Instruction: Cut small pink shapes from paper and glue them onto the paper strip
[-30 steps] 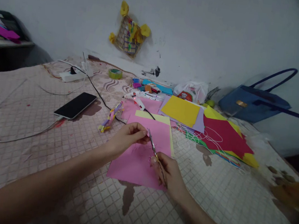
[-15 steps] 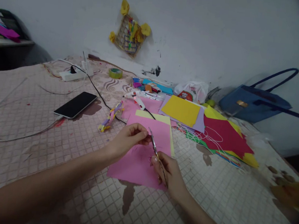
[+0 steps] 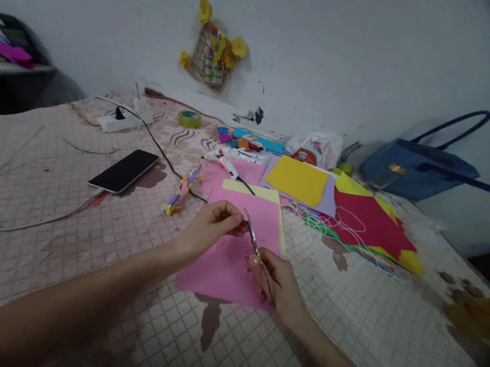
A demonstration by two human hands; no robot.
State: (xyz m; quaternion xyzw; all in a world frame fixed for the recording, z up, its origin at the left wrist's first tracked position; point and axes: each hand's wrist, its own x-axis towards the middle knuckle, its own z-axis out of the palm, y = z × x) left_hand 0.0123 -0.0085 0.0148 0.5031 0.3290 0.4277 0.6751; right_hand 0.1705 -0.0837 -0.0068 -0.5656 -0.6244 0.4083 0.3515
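Note:
My right hand [image 3: 276,280] is closed around a pair of scissors [image 3: 253,237], whose blades point up and to the left. My left hand [image 3: 221,222] is pinched beside the blade tips; whatever its fingertips hold is too small to make out. Both hands are over a pink sheet [image 3: 222,274], which lies partly on a pale yellow sheet [image 3: 276,197]. Small pink scraps seem to lie on the sheet under the hands.
On the patterned table are a tablet [image 3: 124,171], a braided paper piece [image 3: 181,191], a glue gun [image 3: 225,163], yellow paper [image 3: 298,180], red paper [image 3: 367,225] and white string [image 3: 349,229]. A blue bag [image 3: 417,166] stands at the back right.

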